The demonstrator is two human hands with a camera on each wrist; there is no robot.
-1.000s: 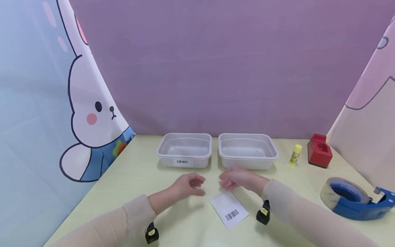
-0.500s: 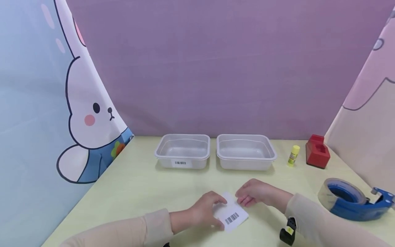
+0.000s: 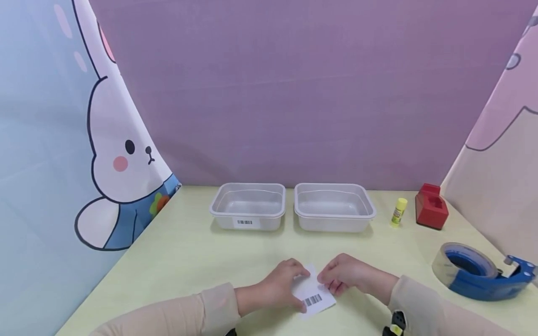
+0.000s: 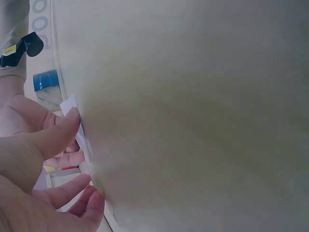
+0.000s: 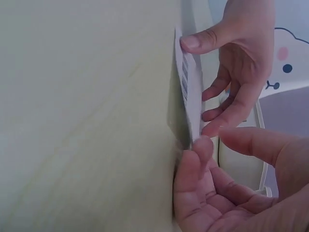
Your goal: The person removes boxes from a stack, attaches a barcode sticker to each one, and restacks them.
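Observation:
A white paper label (image 3: 308,290) with a printed barcode lies in the front middle of the table. My left hand (image 3: 275,285) spans its left side, thumb at the near edge and fingertips by the far edge. Across from it, my right hand (image 3: 352,274) has curled fingers and pinches the label's right edge. In the right wrist view the label (image 5: 194,92) stands slightly off the table, with the left thumb flat on its barcode side. Only a sliver of the label (image 4: 69,103) shows in the left wrist view, behind the left thumb.
Two white plastic trays (image 3: 248,224) (image 3: 335,224) stand side by side at the back; the left one bears a barcode label. To the right are a yellow glue stick (image 3: 399,213), a red block-shaped holder (image 3: 431,207) and a blue tape dispenser (image 3: 487,280) with clear tape.
Both hands have come nearer me onto the label, the left from its left side, the right from beyond it. The label has shifted slightly, and the right fingers have taken its edge.

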